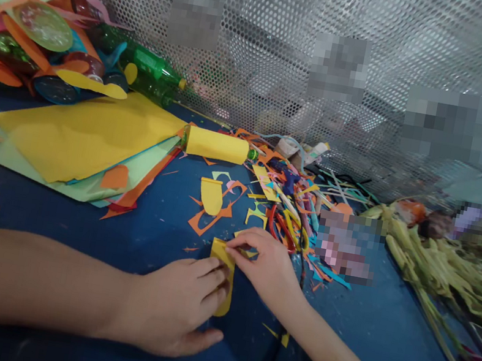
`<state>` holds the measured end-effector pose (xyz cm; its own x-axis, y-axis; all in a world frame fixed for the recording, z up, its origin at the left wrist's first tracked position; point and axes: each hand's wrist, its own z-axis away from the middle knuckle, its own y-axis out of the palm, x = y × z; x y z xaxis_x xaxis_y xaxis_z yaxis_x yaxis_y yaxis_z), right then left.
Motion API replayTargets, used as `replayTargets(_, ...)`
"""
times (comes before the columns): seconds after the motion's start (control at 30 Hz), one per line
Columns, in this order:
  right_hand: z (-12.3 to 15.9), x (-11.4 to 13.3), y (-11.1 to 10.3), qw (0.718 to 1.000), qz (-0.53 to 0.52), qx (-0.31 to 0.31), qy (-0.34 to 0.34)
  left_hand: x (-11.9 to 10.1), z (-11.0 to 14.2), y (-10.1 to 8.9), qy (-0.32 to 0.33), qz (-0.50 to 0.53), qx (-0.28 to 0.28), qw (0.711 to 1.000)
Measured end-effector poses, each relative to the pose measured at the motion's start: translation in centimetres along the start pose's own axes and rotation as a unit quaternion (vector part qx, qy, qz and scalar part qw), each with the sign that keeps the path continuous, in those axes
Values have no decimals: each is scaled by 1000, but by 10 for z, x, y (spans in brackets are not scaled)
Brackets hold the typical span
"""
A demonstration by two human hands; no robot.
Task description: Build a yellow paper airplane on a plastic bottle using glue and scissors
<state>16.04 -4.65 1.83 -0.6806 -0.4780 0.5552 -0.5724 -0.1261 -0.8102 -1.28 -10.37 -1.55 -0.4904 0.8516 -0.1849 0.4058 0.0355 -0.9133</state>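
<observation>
Yellow paper, a small rounded strip, lies flat on the blue table, low and centre in the view, pinned between both hands. No writing can be read: the green label on the bottle is too blurred. That bottle lies on its side against the mesh wall; whether anything is inside cannot be told. A second bottle, wrapped in yellow paper with a green cap, lies on the table beyond the hands. The left hand rests palm down, forearm along the table, its fingertips pressing the strip flat, not clenched. The right hand reaches from the right and pinches the strip's upper edge between thumb and forefinger. Paper sheets, yellow on top, are stacked to the left. Coloured scraps and scissors lie just behind the hands.
</observation>
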Motion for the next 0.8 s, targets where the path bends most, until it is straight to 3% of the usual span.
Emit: replayTargets(0.8, -1, -8, 7, 1000, -12, 2, -21, 0, 0, 0, -2, 4, 8, 1000)
